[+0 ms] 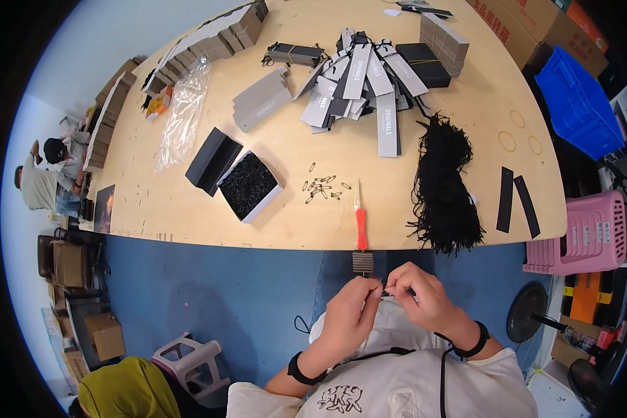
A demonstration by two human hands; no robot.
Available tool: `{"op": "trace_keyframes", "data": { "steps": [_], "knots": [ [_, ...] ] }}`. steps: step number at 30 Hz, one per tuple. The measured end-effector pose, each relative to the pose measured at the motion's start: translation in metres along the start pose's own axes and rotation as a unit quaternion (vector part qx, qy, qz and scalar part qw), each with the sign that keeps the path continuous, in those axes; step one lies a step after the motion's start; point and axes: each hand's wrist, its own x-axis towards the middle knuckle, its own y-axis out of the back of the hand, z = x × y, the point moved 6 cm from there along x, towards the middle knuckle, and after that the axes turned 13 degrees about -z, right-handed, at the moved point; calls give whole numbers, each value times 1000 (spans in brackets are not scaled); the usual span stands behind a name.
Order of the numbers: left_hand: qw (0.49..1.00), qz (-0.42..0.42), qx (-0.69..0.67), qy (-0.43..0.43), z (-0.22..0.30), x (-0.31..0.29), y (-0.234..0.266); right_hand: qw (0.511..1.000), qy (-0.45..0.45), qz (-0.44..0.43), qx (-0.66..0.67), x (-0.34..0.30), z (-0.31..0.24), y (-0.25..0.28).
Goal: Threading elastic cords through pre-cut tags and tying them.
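Just off the near table edge, my left hand and my right hand meet in front of my body. Thumb and forefinger of each are pinched together, fingertips almost touching. Whatever lies between them is too small to make out. A thin black cord loop shows left of my left wrist. Beyond my hands, a small striped grey-brown block sits at the table edge. Past it lies a red-handled awl, its point facing away. Small pear-shaped pins are scattered to its left. A bundle of black cords lies to its right.
An open box of black pins stands left. Piled hang tags lie at the back, beside a grey unfolded carton. Two black strips lie right, near a pink crate. A stool and another person's olive-covered head are lower left.
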Motion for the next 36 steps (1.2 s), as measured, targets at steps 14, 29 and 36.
{"op": "trace_keyframes", "data": {
  "steps": [14,29,36],
  "knots": [
    [980,-64,165,-88,18,4,2,948,-173,-77,256,-4,21,-6],
    [978,-188,-10,-91,8,7,3,973,-118,-81,180,-4,10,0],
    [982,-169,-38,-72,13,5,5,989,-64,-3,134,-3,-2,14]
  ]
}}
